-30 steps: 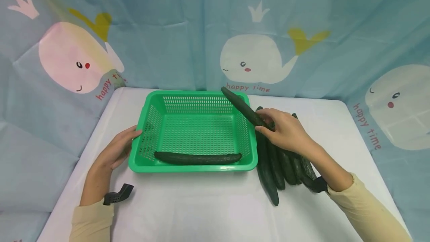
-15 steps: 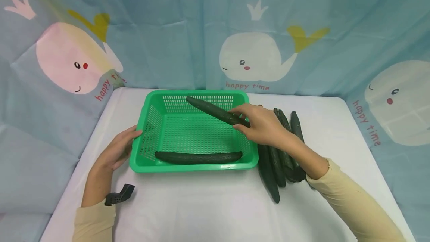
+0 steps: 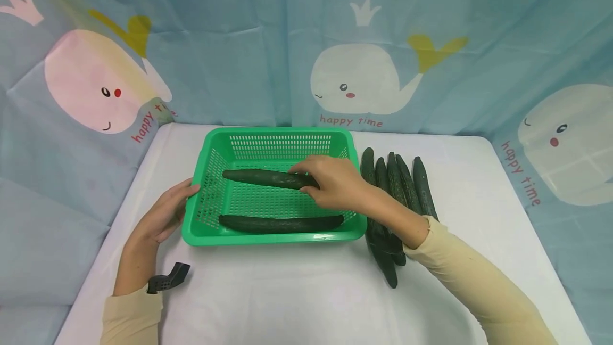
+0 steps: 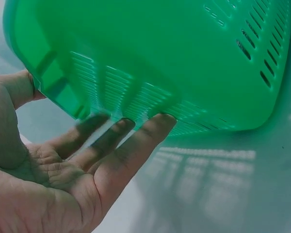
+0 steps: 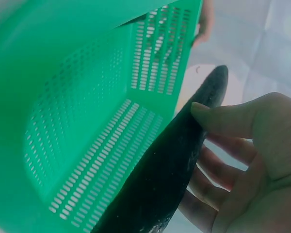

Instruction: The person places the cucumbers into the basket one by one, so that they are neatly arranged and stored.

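My right hand [image 3: 335, 182] pinches one end of a dark green cucumber [image 3: 258, 177], held level over the green plastic basket [image 3: 275, 239]. In the right wrist view the thumb lies across the cucumber [image 5: 155, 170], with the fingers behind it. A second cucumber [image 3: 282, 224] lies along the near side inside the basket. At the basket's left side, my left hand [image 3: 167, 209] holds the rim. The left wrist view has the thumb at the rim and the fingertips [image 4: 162, 119] against the slotted outer wall.
Several more cucumbers [image 3: 423, 190] lie side by side to the right of the basket, partly under my right forearm. White cloth [image 3: 287, 297] covers the table. A blue curtain [image 3: 230, 68] with whale prints hangs behind it.
My right hand has carried the cucumber left from beside the basket's right rim to over its middle, and the cucumber has turned from slanted to nearly level. The left hand stays put.
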